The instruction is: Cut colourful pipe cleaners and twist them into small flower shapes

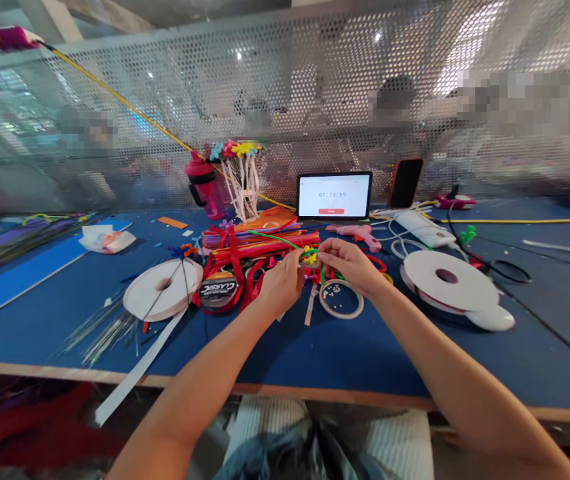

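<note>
Over the middle of the blue table [315,360], toward its far side, the left hand [279,283] and right hand [349,263] nearly meet around a small knot of green and yellow pipe cleaners [309,255]. Both hands are closed to a fingertip pinch, the right coming in from above and the left from below, though from here the fingers hide exactly how the stems are crossed. A long green length arcs away over a bundle of coloured straws [259,243].

These stems look light and soft-skinned, with a thin bendable wire inside. They should stay where they're bent, and the fuzz gives the fingers some grip, so the knot itself or the stem just beside it looks the place to hold.

Just below the hands lies a clear tape ring [341,299], and a tangle of red ribbon [232,267] spreads to the left. White reels sit on either side, one near the left [162,290] and one near the right [447,280]. Beyond the straws are a pink glue gun [357,233] and a tablet showing a timer [333,195].
</note>
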Tool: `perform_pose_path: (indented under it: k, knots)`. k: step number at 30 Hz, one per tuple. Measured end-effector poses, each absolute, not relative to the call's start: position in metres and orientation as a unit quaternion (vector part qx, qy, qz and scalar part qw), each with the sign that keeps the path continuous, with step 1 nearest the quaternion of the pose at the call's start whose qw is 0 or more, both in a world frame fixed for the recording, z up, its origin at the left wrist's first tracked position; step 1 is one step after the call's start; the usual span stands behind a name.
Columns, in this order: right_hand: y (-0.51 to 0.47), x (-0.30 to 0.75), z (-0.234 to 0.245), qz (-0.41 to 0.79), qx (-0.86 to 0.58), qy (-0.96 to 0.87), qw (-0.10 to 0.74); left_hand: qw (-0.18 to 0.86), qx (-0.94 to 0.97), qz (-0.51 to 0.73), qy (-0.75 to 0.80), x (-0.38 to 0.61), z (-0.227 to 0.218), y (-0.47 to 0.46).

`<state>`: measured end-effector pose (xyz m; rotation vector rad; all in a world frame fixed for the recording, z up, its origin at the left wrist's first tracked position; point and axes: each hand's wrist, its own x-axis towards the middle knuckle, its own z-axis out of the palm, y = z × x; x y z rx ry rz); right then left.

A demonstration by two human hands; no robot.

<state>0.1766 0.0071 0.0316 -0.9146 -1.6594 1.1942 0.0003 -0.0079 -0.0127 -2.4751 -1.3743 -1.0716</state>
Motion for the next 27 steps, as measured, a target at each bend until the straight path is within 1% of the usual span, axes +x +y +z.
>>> perform_pose_path:
  k: [2,4,8,12,17,19,21,23,27]
  knots:
    - [0.004,0.175,0.025,0.566,-0.350,-0.579,0.471,0.062,-0.827,-0.358,-0.430,0.003,-0.015,-0.011]
    - [0.003,0.174,0.019,0.623,-0.332,-0.512,0.489,0.064,-0.840,-0.349,-0.411,0.005,-0.017,-0.012]
    - [0.002,0.171,0.009,0.676,-0.300,-0.452,0.498,0.053,-0.861,-0.322,-0.391,0.004,-0.018,-0.012]
    - [-0.001,0.171,0.010,0.680,-0.298,-0.457,0.489,0.010,-0.836,-0.362,-0.412,0.001,-0.014,-0.014]
    - [-0.008,0.170,0.015,0.629,-0.296,-0.508,0.509,-0.114,-0.790,-0.415,-0.436,0.002,-0.011,-0.017]
    - [-0.009,0.169,0.015,0.609,-0.310,-0.525,0.508,-0.138,-0.780,-0.424,-0.438,0.002,-0.010,-0.016]
    - [-0.009,0.169,0.014,0.586,-0.326,-0.547,0.502,-0.122,-0.775,-0.431,-0.446,0.002,-0.009,-0.015]
    - [-0.008,0.170,0.012,0.569,-0.336,-0.564,0.495,-0.080,-0.775,-0.442,-0.445,0.001,-0.009,-0.014]
    - [-0.006,0.170,0.011,0.596,-0.339,-0.537,0.491,0.000,-0.790,-0.472,-0.391,0.000,-0.008,-0.012]
